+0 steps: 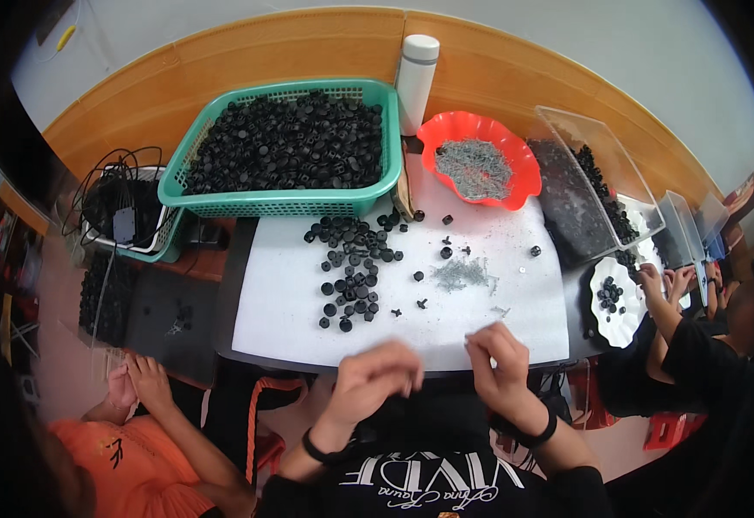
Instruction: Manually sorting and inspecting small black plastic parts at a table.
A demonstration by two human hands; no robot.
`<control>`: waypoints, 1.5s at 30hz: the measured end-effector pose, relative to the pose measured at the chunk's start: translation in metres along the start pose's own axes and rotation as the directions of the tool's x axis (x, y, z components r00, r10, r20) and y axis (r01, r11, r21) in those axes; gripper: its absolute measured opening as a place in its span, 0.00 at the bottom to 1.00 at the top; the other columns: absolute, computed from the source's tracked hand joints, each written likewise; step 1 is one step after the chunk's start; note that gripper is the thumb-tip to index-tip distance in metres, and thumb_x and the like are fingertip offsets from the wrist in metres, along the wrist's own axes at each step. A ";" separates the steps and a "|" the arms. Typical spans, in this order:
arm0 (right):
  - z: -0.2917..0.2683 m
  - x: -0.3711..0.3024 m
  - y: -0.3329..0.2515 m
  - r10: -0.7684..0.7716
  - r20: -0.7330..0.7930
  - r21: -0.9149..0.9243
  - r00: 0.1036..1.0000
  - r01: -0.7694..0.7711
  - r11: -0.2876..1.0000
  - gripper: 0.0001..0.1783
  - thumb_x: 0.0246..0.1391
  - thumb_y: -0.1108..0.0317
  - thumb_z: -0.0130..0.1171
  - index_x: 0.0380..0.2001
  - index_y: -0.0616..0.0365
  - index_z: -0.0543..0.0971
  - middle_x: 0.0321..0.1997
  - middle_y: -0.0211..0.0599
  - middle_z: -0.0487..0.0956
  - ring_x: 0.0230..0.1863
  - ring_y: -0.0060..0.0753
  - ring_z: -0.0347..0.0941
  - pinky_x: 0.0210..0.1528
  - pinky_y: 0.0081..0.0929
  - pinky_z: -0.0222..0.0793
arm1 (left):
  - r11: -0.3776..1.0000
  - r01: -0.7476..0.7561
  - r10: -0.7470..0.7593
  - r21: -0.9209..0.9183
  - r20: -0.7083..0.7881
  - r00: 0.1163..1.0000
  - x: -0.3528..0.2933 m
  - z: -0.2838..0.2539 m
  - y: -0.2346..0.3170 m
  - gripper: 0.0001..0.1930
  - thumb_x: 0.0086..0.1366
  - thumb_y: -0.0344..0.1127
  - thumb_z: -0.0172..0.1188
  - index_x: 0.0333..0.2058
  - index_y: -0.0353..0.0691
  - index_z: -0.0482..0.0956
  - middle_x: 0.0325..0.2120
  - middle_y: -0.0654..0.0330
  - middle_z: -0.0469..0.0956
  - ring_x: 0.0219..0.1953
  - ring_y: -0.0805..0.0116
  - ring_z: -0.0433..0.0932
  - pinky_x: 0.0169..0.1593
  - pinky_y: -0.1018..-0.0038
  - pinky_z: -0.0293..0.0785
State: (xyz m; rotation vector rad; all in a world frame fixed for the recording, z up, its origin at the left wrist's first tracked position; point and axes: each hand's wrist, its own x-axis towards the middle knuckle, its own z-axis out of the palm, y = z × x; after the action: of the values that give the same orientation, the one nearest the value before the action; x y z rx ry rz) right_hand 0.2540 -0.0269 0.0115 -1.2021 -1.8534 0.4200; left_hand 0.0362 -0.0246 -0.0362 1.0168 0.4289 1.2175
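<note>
Over the near edge of a white sheet point(278, 289), my left hand point(375, 375) is curled with its fingers drawn in; its fingertips are slightly blurred. Close by on the right, my right hand point(500, 363) has thumb and fingertips pinched together. Anything small within either hand cannot be made out. Ahead of my left hand lies a loose cluster of round black plastic caps point(355, 285). Beyond my right hand is a small heap of thin silvery pins point(463, 274). A few single black pieces point(418, 276) lie between cluster and heap.
A green basket point(282, 207) full of black caps stands at the back, beside a white bottle point(418, 82). A red scalloped dish point(528, 177) holds more pins. Clear bins point(601, 181) and a white dish point(623, 332) are on the right. People sit at both sides.
</note>
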 end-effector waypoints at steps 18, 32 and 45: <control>0.092 -0.109 0.025 -0.178 0.882 -0.082 0.435 0.516 0.853 0.10 0.45 0.70 0.56 0.28 0.64 0.82 0.35 0.46 0.77 0.37 0.44 0.78 0.35 0.37 0.78 | 0.905 0.289 -0.361 0.313 0.204 0.910 -0.048 -0.022 0.045 0.10 0.62 0.22 0.60 0.42 0.33 0.83 0.36 0.58 0.78 0.37 0.71 0.76 0.40 0.77 0.70; -0.011 0.008 0.010 -0.138 0.146 -0.537 0.980 0.195 0.821 0.14 0.39 0.79 0.55 0.34 0.70 0.77 0.31 0.47 0.68 0.32 0.48 0.68 0.32 0.37 0.67 | 0.968 0.170 -0.205 -0.185 -0.189 0.960 -0.009 0.004 0.030 0.11 0.64 0.20 0.56 0.44 0.26 0.80 0.40 0.51 0.79 0.40 0.67 0.79 0.43 0.78 0.76; 0.002 0.043 0.030 0.050 0.065 -0.334 0.997 -0.025 0.942 0.09 0.45 0.79 0.62 0.33 0.63 0.78 0.29 0.45 0.71 0.31 0.49 0.73 0.30 0.41 0.69 | 0.509 -0.191 0.269 0.839 0.055 0.962 0.050 0.027 0.006 0.12 0.52 0.19 0.63 0.38 0.34 0.82 0.35 0.55 0.81 0.37 0.55 0.75 0.41 0.68 0.72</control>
State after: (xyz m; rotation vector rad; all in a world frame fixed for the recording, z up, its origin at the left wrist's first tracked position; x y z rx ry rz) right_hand 0.2629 0.0249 0.0113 -1.4654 -2.0224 0.1740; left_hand 0.0705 0.0102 -0.0055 1.9196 1.0448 1.2994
